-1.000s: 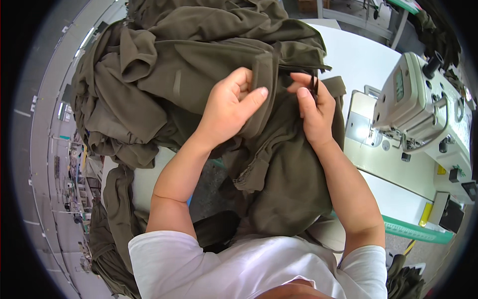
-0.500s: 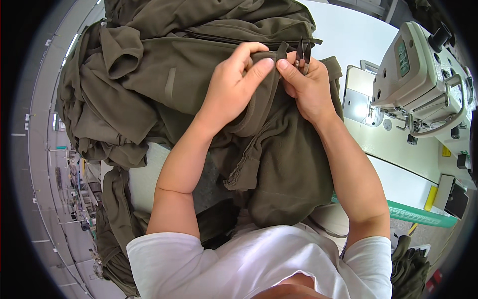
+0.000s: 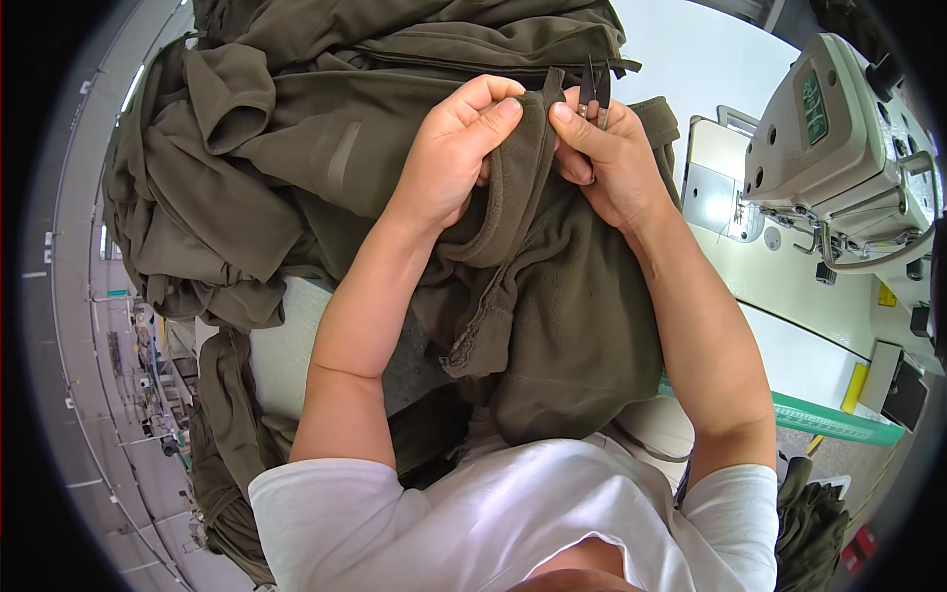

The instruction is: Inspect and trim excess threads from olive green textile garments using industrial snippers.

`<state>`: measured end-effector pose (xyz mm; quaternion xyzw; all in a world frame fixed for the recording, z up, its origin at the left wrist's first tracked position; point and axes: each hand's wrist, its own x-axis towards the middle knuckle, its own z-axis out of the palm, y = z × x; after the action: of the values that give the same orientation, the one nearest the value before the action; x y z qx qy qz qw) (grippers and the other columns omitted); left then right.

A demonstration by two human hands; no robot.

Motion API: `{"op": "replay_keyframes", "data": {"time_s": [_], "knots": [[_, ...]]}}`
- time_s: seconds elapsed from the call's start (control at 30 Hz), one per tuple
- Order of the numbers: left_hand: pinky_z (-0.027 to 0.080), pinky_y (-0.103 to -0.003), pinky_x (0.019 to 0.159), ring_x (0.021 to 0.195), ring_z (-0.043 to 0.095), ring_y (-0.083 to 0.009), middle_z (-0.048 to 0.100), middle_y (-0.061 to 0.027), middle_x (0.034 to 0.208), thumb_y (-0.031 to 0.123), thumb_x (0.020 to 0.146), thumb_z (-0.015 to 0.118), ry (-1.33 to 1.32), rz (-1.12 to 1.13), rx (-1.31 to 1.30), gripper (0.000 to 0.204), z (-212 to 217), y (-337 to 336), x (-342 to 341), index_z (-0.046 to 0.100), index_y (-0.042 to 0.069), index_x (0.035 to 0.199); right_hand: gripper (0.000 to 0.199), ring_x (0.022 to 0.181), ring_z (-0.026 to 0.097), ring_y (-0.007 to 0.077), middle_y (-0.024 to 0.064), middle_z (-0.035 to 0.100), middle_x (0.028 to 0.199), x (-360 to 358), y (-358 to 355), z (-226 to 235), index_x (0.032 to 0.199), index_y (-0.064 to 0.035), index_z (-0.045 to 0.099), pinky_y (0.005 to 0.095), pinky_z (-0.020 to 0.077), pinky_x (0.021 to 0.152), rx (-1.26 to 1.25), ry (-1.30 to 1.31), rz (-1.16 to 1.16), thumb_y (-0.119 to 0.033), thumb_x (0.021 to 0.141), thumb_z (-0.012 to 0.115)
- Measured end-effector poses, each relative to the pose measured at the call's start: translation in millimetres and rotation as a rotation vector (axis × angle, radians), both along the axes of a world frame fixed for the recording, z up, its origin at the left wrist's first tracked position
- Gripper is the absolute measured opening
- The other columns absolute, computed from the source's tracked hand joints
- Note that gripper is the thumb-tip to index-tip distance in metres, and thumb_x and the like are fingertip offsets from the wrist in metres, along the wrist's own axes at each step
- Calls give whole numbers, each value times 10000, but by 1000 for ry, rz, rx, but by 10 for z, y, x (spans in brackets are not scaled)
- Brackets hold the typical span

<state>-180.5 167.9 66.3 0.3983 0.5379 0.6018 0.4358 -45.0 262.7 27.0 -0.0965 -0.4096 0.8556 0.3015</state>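
Both hands had the olive fleece [image 3: 552,326] pinched up just left of the sewing machine [image 3: 838,148]: left hand [image 3: 454,158] gripped a fold, right hand [image 3: 607,163] clamped the edge plus small snips [image 3: 593,91], probably to keep the seam taut for trimming. Compared with half a second earlier, the hands sat a bit higher and the fold stood up more.

Bright, even light, sharp centre (fisheye bends edges, black vignette corners), soft shadows.

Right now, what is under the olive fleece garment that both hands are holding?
Under the olive fleece garment lies a white table, bare at the right. More olive garments are piled behind. The table surface directly beneath is covered.
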Motion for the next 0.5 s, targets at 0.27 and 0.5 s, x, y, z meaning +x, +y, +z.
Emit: {"op": "replay_keyframes", "data": {"time_s": [0.27,0.5], "knots": [[270,-140,428,532,412,44,556,83,713,189,957,535,14,9,11,135,-26,7,-15,571,71,1013,91,436,367,37,-42,509,592,9,31,-15,827,-89,576,199,282,446,17,43,31,-128,893,625],[302,-138,452,558,443,39,563,78,714,188,953,539,22,51,2,129,-14,17,-11,578,68,980,69,435,372,39,-41,514,607,9,24,2,866,-73,586,199,274,431,42,-11,19,-96,864,651]]}}
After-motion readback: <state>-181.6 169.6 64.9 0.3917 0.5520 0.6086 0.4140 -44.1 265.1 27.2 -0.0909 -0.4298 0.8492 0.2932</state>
